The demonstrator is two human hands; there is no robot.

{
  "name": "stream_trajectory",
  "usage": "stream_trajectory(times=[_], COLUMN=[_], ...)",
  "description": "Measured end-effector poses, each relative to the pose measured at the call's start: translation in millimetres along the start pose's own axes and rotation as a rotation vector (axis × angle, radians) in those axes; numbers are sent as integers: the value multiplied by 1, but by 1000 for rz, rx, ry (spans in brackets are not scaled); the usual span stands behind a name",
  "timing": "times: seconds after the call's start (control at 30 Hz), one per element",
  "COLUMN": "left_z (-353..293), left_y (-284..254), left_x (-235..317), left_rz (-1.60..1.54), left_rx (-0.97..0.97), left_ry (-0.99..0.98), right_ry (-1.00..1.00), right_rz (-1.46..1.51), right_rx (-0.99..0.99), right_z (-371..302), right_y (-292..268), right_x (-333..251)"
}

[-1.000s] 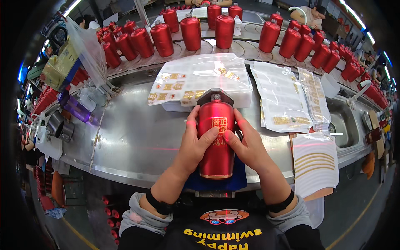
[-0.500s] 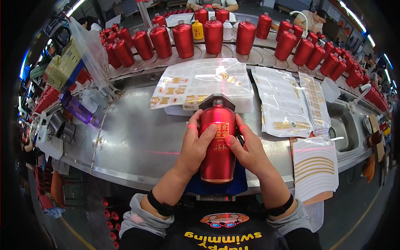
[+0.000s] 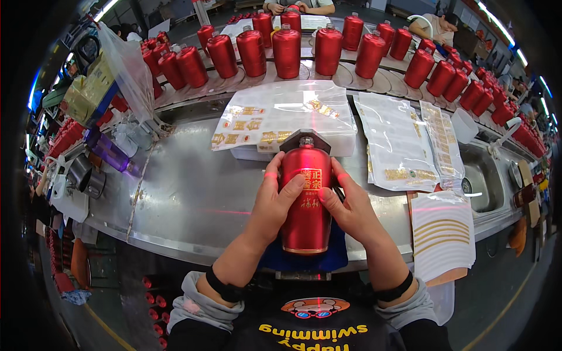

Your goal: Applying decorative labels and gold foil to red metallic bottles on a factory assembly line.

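Note:
A glossy red bottle [image 3: 307,225] with gold lettering lies on its back in front of me, its clear neck pointing away. My left hand [image 3: 277,196] is wrapped along its left side, thumb on the lettered face. Against its right side rests my right hand [image 3: 349,202], thumb also pressed on the front near the letters. The neck end sits at a dark angular holder [image 3: 288,144]. Under the bottle's base shows a blue cloth [image 3: 336,253]. Just beyond the holder is a white stack topped by a clear sheet with gold stickers [image 3: 275,114].
More sticker sheets [image 3: 398,143] lie to the right, above white sheets with gold strips [image 3: 443,231]. A sink [image 3: 486,184] is at far right. Red bottles [image 3: 287,52] ride a curved conveyor [image 3: 266,82] behind. A purple bottle [image 3: 108,151] stands left. Other people work beyond.
The conveyor's red bottles have shifted, those on the right moving further right. In my hands, the red bottle has turned slightly, bringing its lower gold writing into clearer view.

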State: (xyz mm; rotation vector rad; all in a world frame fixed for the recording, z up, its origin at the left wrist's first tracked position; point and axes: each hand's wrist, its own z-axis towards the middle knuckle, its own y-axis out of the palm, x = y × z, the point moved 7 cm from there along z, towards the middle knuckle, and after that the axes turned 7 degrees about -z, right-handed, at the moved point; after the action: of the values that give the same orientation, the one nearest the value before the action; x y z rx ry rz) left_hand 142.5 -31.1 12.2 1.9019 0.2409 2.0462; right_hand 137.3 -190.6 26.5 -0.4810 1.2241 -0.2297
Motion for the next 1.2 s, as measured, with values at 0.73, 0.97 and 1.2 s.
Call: stream_trajectory(times=[0.73, 0.97, 1.2], left_z=[-16, -45, -79], left_y=[1, -10, 1], left_x=[-5, 9, 13], left_rz=[147, 206, 949], left_rx=[-27, -26, -153], left_ry=[23, 9, 343], right_ry=[-314, -792, -441], right_rz=[-405, -776, -277], right_rx=[-137, -133, 223], right_z=[49, 52, 34], right_y=[-41, -5, -41], right_x=[-54, -138, -84])
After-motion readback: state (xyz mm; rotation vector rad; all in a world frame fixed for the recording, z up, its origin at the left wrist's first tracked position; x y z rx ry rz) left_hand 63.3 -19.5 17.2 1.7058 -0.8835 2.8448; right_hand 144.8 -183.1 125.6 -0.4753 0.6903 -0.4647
